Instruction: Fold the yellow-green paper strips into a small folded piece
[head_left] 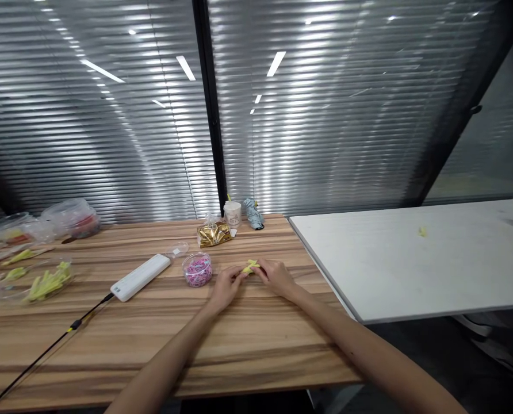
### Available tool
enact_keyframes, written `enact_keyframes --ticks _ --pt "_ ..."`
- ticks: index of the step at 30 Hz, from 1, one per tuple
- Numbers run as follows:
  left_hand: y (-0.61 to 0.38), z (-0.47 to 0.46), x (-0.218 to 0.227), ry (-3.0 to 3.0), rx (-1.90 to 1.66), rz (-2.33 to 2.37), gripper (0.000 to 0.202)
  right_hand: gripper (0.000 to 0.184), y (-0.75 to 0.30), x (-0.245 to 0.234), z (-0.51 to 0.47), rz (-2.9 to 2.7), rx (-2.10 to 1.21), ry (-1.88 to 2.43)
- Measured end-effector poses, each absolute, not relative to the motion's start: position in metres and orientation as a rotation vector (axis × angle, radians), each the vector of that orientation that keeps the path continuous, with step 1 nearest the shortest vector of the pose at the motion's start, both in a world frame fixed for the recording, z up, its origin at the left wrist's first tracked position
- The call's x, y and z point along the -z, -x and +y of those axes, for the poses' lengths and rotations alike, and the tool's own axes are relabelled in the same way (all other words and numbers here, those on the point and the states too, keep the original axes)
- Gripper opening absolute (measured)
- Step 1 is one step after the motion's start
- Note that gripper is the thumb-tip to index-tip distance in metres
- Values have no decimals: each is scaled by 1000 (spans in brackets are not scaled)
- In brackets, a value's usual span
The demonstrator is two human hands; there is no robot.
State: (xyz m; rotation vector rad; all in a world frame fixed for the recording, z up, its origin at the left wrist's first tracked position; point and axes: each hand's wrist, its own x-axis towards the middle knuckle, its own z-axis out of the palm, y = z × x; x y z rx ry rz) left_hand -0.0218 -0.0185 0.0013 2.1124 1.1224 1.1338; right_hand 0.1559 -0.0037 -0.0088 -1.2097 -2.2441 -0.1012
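Observation:
Both my hands meet over the wooden table [239, 351], just right of its middle. My left hand [226, 286] and my right hand [276, 276] pinch a small yellow-green piece [250, 267] between their fingertips, the fingers of both closed on it. The piece is partly hidden by my fingers, so its shape is unclear. A small clear tub of pink rubber bands [198, 270] stands just left of my left hand.
A white power strip [141, 277] with a black cable lies left of the tub. Behind are a gold packet [214, 233], a white cup [233, 213] and a grey wrapped bundle [253, 214]. Plastic bags and yellow-green pieces [47, 283] lie at far left. A white table [412, 259] adjoins on the right.

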Motion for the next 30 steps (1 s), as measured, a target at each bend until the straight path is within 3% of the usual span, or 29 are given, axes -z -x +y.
enact_keyframes --ticks 30 --pt "24 -21 -7 -2053 -1303 1319 28 29 -157 12 1 -2062 30 1293"
